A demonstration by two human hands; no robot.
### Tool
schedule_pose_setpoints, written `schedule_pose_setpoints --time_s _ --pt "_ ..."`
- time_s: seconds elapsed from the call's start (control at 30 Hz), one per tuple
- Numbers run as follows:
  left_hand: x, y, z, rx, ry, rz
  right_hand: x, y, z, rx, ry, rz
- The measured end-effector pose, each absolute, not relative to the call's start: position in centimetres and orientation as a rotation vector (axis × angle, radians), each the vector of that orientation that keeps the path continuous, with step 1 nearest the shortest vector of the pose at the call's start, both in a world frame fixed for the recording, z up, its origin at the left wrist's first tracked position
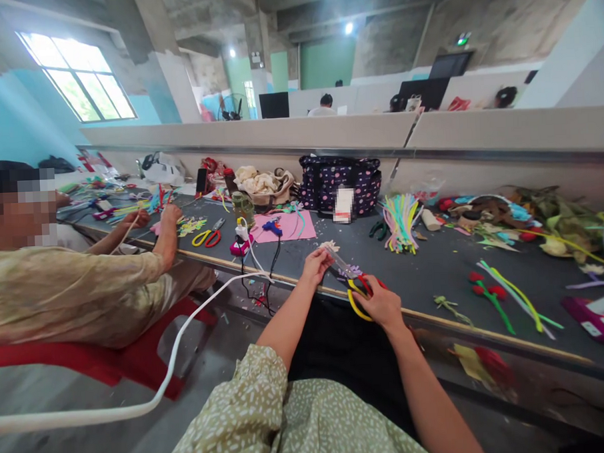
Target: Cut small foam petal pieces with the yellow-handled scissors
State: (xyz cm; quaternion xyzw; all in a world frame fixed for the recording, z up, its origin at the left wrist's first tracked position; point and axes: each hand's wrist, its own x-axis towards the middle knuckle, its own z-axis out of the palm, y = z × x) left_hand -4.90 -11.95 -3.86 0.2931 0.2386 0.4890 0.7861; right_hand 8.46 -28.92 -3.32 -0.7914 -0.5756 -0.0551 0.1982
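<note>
Dk bag (320, 185), red chair (92, 359), lg window (76, 77)

Sage-green top (335, 419) with scattered white flecks, short loose left sleeve (253, 385), black garment (345, 358) below.

Single head-worn view, facing forward and down, desk (409, 275) close below

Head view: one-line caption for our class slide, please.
Right hand holding red-and-yellow-handled metal scissors near the left hand.
</note>
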Motion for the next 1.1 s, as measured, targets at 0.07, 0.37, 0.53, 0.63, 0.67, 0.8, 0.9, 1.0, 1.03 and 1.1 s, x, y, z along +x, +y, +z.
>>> schedule_pose_setpoints --time_s 0.07,0.37,0.53,0.63,0.67,0.8,0.9,1.0,1.03,1.1 --pt "-4.92 -11.81 -4.11 0.619 0.524 1.056 8.21 -28.95 -3.19 -2.239 -1.625 -0.144" --pt "-5.16 -11.99 -3.78 0.567 0.590 1.066 7.92 -28.83 -3.27 -2.235 -1.635 -0.179" --pt "-5.28 -12.27 -3.48 0.533 0.571 1.057 8.06 -28.83 -3.36 -2.229 -1.629 -0.178" --pt "-5.31 -12.30 -3.47 0.540 0.581 1.054 8.07 -28.80 -3.30 -2.239 -1.626 -0.170" --pt "-5.32 -12.27 -3.50 0.542 0.580 1.054 8.08 -28.79 -3.29 -2.242 -1.626 -0.167" --pt "-5.36 -12.10 -3.78 0.565 0.560 1.048 8.16 -28.81 -3.31 -2.239 -1.631 -0.166" --pt "-5.42 -12.04 -3.91 0.593 0.572 1.052 8.24 -28.88 -3.43 -2.229 -1.627 -0.154" --pt "-5.45 -12.09 -3.85 0.577 0.563 1.056 8.25 -28.95 -3.54 -2.206 -1.642 -0.177" --pt "-5.45 -12.11 -3.82 0.568 0.551 1.056 8.25 -28.96 -3.56 -2.200 -1.647 -0.188" --pt "-5.44 -12.14 -3.76 0.550 0.533 1.056 8.23 -28.98 -3.58 -2.198 -1.652 -0.204"
